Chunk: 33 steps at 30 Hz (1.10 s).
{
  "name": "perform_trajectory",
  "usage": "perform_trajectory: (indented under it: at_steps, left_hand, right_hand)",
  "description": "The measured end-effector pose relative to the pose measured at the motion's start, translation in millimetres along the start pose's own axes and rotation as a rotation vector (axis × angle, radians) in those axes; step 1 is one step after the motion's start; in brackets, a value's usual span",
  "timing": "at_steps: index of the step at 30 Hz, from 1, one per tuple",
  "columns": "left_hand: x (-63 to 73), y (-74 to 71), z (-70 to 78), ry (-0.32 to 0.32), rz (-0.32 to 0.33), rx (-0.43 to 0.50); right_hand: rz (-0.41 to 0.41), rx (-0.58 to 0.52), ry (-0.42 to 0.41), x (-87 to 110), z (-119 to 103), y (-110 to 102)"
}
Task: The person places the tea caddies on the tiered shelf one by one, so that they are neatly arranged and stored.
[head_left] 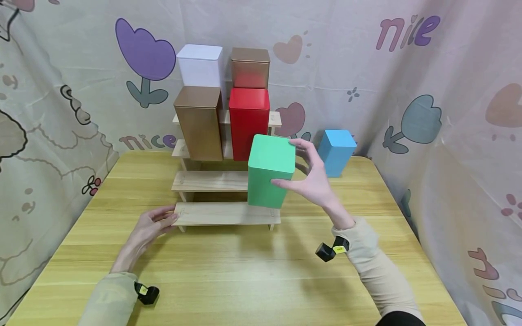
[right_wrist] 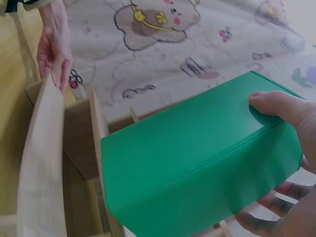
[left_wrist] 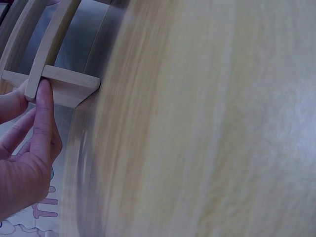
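Note:
My right hand (head_left: 313, 177) grips a green box (head_left: 268, 174) by its right side, thumb on the front face and fingers behind. In the head view the box is slightly tilted, in front of the right part of the stepped wooden rack (head_left: 216, 213). Whether its base touches a step cannot be told. At the rack's lowest step, my left hand (head_left: 152, 225) pinches the left end of the board; the left wrist view shows thumb and finger on the board's end (left_wrist: 37, 81). A red box (head_left: 249, 124) and a bronze box (head_left: 200, 124) stand higher on the rack.
A white box (head_left: 200, 65) and a smaller brown box (head_left: 250, 68) stand on the top step. To the right of the rack, a blue box (head_left: 336, 154) stands on the wooden table (head_left: 253, 280). Printed curtain cloth (head_left: 326, 68) hangs behind and on both sides.

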State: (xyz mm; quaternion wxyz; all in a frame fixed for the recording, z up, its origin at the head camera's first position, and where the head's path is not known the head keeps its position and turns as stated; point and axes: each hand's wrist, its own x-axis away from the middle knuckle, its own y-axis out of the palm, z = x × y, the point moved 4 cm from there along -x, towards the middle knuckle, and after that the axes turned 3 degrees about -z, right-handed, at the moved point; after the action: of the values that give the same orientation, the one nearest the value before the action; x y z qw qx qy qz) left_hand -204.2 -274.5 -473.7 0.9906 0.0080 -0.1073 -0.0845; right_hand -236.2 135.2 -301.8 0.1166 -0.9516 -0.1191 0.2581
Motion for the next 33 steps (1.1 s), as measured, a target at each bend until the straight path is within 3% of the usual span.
perform_trajectory:
  at_steps: [17,33]
  left_hand:
    - [0.3,-1.9,-1.9,0.004,0.003,0.031]
    - [0.1,-1.1,-1.5,0.010,-0.004,-0.029]
  right_hand:
    - [-0.145,-0.047,-0.026,-10.6,-1.8,65.8]
    - [-0.251,-0.069,-0.018,-12.9,1.4,116.2]
